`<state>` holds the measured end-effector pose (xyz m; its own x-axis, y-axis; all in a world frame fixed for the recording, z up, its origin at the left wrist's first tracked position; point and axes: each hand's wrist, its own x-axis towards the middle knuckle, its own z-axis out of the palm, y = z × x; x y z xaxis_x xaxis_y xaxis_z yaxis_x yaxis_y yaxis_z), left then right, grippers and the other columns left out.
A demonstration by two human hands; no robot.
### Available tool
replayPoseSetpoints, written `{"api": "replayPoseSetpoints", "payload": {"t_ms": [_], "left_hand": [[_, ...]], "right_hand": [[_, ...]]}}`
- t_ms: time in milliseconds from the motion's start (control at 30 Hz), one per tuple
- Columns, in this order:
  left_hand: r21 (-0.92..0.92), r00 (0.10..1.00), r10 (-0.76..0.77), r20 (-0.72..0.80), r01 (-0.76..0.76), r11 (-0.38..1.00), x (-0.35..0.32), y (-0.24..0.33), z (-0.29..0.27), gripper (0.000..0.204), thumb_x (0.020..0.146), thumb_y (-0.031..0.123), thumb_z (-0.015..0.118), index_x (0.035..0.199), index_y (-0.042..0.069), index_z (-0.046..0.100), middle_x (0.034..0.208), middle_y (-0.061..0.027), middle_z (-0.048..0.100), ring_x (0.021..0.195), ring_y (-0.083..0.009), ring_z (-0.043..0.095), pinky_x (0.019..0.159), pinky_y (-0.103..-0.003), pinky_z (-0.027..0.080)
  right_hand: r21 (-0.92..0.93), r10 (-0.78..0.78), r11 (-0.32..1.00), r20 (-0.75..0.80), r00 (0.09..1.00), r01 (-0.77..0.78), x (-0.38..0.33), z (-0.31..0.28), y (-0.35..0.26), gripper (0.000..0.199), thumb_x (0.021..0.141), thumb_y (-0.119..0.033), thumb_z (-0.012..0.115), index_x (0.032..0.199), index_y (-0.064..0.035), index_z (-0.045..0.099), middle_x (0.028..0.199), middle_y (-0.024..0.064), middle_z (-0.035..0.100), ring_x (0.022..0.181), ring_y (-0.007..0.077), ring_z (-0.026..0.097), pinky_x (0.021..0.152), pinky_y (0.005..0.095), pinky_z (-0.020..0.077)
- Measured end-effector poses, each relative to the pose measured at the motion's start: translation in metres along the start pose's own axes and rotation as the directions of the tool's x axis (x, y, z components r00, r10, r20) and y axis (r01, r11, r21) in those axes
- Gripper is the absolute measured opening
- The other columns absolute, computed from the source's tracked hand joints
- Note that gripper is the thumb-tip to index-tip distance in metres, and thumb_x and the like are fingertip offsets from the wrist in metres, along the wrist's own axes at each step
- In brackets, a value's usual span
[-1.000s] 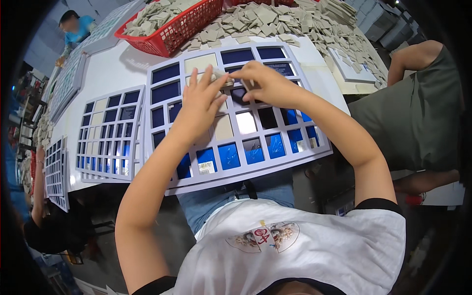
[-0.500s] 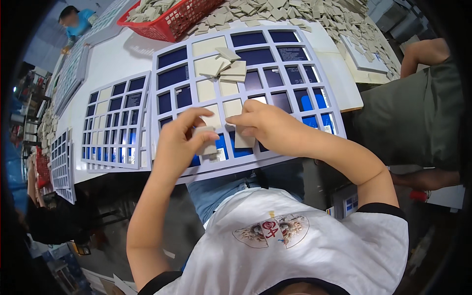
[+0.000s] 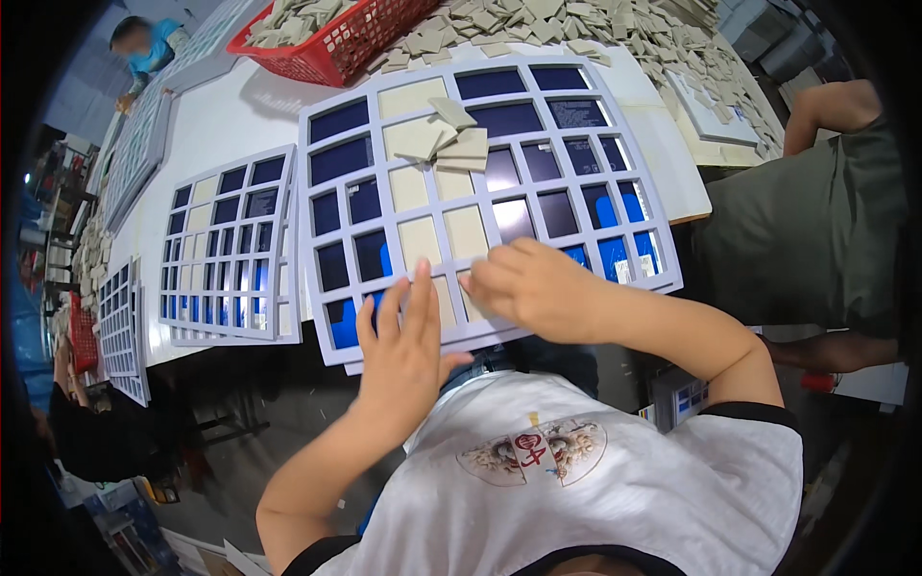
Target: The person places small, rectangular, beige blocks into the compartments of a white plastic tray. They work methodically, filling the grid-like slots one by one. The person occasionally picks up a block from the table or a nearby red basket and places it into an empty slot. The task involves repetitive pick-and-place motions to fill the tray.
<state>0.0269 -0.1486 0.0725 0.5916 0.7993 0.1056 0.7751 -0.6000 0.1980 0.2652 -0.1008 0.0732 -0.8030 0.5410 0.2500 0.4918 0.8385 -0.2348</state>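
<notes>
In front of me lies a pale lavender grid frame (image 3: 565, 144) with many rectangular cells. Two columns of cells hold beige tiles (image 3: 419, 240); the others show a dark blue printed surface. A few loose beige tiles (image 3: 449, 137) rest overlapping on its upper part. My left hand (image 3: 399, 350) is open with fingers spread, its fingertips over the near cells beside a tile. My right hand (image 3: 533, 288) is closed, its fingers curled against a beige tile (image 3: 473, 300) in the nearest row. Those fingers partly hide that tile.
A red plastic basket (image 3: 336, 48) of tiles stands at the back, next to a large heap of loose tiles (image 3: 538, 21). Further grid frames (image 3: 226, 245) lie to the left. Another person's leg (image 3: 797, 230) is close on the right; someone in blue (image 3: 149, 48) is far left.
My left hand has let go of a beige tile and spread its fingers. My right hand has moved nearer me. Tiles now show in the nearest row. The loose tiles have shifted.
</notes>
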Motion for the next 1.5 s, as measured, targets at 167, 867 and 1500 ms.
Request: {"api": "replayPoseSetpoints", "payload": {"t_ms": [167, 867, 1500], "left_hand": [[-0.055, 0.999, -0.033, -0.013, 0.032, 0.998, 0.003, -0.003, -0.011, 0.066, 0.077, 0.031, 0.077, 0.129, -0.003, 0.055, 0.148, -0.0186, 0.043, 0.131, -0.0375, 0.043, 0.109, -0.061, 0.023], [-0.432, 0.914, -0.168, -0.369, -0.008, 0.902, 0.136, -0.036, -0.025, 0.063, 0.08, 0.007, 0.076, 0.139, 0.008, 0.054, 0.128, -0.0161, 0.061, 0.107, -0.0304, 0.063, 0.095, -0.034, 0.05], [-0.132, 0.97, 0.241, -0.014, -0.241, 0.962, 0.038, 0.055, 0.017, 0.057, 0.085, 0.019, 0.072, 0.133, -0.003, 0.053, 0.137, -0.0235, 0.052, 0.134, -0.0392, 0.045, 0.111, -0.054, 0.034]], "right_hand": [[0.138, 0.032, 0.99, -0.015, 0.999, -0.029, 0.013, -0.013, 0.03, 0.031, 0.088, -0.02, 0.066, 0.114, -0.0038, 0.065, 0.104, 0.0138, 0.059, 0.098, 0.0303, 0.057, 0.084, 0.0409, 0.0472], [0.522, 0.706, 0.683, -0.292, 0.645, -0.511, 0.024, -0.051, 0.116, 0.015, 0.087, -0.002, 0.065, 0.102, -0.0017, 0.061, 0.087, 0.0092, 0.065, 0.079, 0.0198, 0.062, 0.074, 0.0309, 0.05], [0.026, 0.258, 0.966, -0.019, 0.966, -0.258, -0.076, -0.041, 0.003, 0.015, 0.074, -0.009, 0.066, 0.088, -0.0033, 0.063, 0.096, 0.0108, 0.059, 0.091, 0.0319, 0.057, 0.08, 0.0423, 0.0476]]}}
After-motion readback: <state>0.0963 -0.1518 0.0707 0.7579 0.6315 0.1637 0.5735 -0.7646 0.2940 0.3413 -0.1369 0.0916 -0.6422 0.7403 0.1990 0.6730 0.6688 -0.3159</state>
